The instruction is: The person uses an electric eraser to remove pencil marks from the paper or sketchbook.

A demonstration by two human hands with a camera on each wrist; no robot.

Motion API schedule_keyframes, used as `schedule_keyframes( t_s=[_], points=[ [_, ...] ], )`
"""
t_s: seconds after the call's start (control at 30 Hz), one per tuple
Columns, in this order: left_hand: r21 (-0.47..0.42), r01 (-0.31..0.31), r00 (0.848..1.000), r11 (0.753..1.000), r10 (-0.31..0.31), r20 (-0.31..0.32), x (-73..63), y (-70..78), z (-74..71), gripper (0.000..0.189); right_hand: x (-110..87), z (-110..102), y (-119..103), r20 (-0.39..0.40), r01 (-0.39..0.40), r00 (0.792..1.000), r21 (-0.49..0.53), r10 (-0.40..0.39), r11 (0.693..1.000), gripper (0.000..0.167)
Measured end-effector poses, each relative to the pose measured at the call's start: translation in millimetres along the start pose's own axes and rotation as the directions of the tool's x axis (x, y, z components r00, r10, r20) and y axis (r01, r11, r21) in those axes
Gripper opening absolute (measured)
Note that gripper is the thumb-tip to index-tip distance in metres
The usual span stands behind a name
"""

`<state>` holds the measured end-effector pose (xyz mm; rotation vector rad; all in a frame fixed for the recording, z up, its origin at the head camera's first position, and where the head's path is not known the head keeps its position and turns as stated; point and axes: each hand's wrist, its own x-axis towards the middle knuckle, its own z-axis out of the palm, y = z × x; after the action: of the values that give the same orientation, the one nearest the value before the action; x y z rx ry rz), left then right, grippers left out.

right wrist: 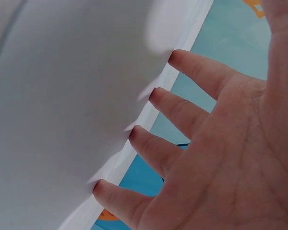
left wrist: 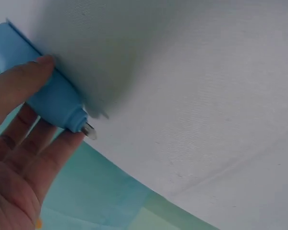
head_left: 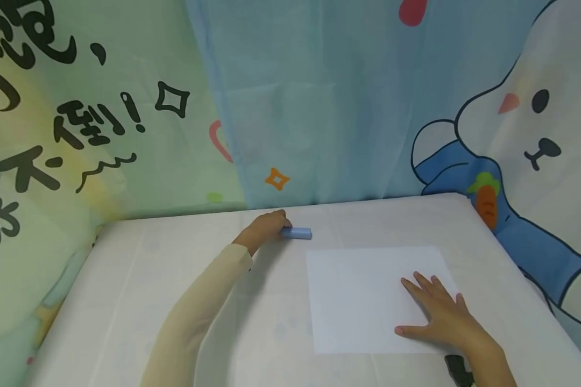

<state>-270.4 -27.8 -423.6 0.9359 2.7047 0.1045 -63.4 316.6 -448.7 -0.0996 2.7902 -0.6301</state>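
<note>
nearest, at the bottom of the head view, a cream sleeve [head_left: 174,333] covers the left arm, which stretches over the counter [head_left: 116,301] with its white covering. across from it, a dark piece [head_left: 457,371] shows beside the right wrist, partly hidden by it. just beyond, the right hand [head_left: 438,314] lies over the right part of a white sheet of paper [head_left: 353,301], its fingers straight and spread apart, the thumb pointing left. in the right wrist view four fingertips touch the white surface. the sheet lies flat on the counter.

farther off, past the sheet's upper left corner and near the counter's far edge, the left hand [head_left: 265,228] grips a light blue tool [head_left: 297,233], whose blunt end sticks out to the right. the left wrist view shows the thumb pressed on one side of it and the other fingers behind the opposite side; it tapers to a small shiny tip [left wrist: 89,131] next to a fingertip. whether the tool touches the counter, i cannot tell.

behind hangs a printed cloth [head_left: 290,107], green and yellow at left, blue in the middle. it bears dark lettering [head_left: 23,174], an orange star [head_left: 271,178] and, at right, a big white cartoon animal [head_left: 566,177] with a carrot [head_left: 486,204].
</note>
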Motion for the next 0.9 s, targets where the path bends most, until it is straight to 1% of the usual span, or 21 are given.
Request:
schedule_keyframes(
  t_s=[0.07, 0.17, 0.3, 0.4, 0.5, 0.57, 0.67, 0.83, 0.9],
  points=[
    [0.048, 0.008, 1.0, 0.999, -0.008, 0.006, 1.3, 3.6, 0.2, 0.026, -0.2, 1, 0, -0.001, 0.001, 1.0, 0.005, -0.001, 1.0, 0.111],
    [0.094, 0.032, 0.999, 0.995, -0.033, 0.007, 2.2, 8.1, 0.7, 0.025, -0.2, 2, 1, 0.0, 0.002, 1.0, 0.022, -0.002, 1.0, 0.11],
    [0.109, 0.061, 0.998, 0.992, -0.061, -0.002, 1.2, 11.3, 1.5, 0.027, -0.2, 3, 3, 0.004, 0.0, 1.0, 0.03, -0.001, 1.0, 0.111],
    [0.096, 0.073, 0.997, 0.993, -0.071, -0.023, -0.4, 11.8, 2.2, 0.029, 0.0, 2, 4, 0.005, -0.002, 1.0, 0.024, 0.002, 1.0, 0.111],
    [0.073, 0.073, 0.995, 0.995, -0.067, -0.074, -4.0, 9.6, 4.4, 0.031, 2.0, 2, 3, 0.008, -0.004, 1.0, 0.008, 0.004, 1.0, 0.112],
    [0.049, 0.063, 0.991, 0.997, -0.057, -0.123, -6.9, 8.6, 5.6, 0.032, 3.1, 1, 3, 0.011, -0.006, 1.0, -0.002, 0.006, 1.0, 0.113],
    [-0.024, 0.038, 0.981, 0.999, -0.042, -0.191, -13.0, 9.2, 7.3, 0.034, 3.7, 1, 3, 0.009, -0.004, 1.0, -0.011, 0.004, 1.0, 0.113],
    [-0.153, -0.014, 0.959, 0.988, -0.03, -0.282, -22.9, 14.2, 9.0, 0.034, 1.9, 3, 4, -0.004, 0.014, 1.0, -0.001, -0.014, 1.0, 0.11],
    [-0.198, -0.04, 0.942, 0.979, -0.029, -0.335, -26.3, 16.6, 9.0, 0.034, 1.0, 3, 5, -0.011, 0.022, 1.0, 0.004, -0.022, 1.0, 0.109]
  ],
)
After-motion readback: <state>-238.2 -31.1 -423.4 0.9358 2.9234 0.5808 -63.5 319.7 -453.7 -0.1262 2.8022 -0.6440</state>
